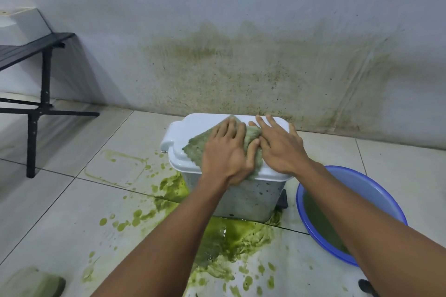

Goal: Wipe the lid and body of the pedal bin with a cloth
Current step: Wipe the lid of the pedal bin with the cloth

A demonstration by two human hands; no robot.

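This looks like a plain room in a home, perhaps a utility corner. A floor (72,200) of large pale glossy tiles meets a bare painted wall (241,7), stained greenish near its base. A black slatted table (29,49) stands at the left. A blue plastic basin (357,185) and a white bin (248,198) sit amid a green spill (231,236).

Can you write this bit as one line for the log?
step: wiping lid | left hand: flat on cloth | right hand: flat on cloth and lid | bin body: dirty spots | floor: green spill
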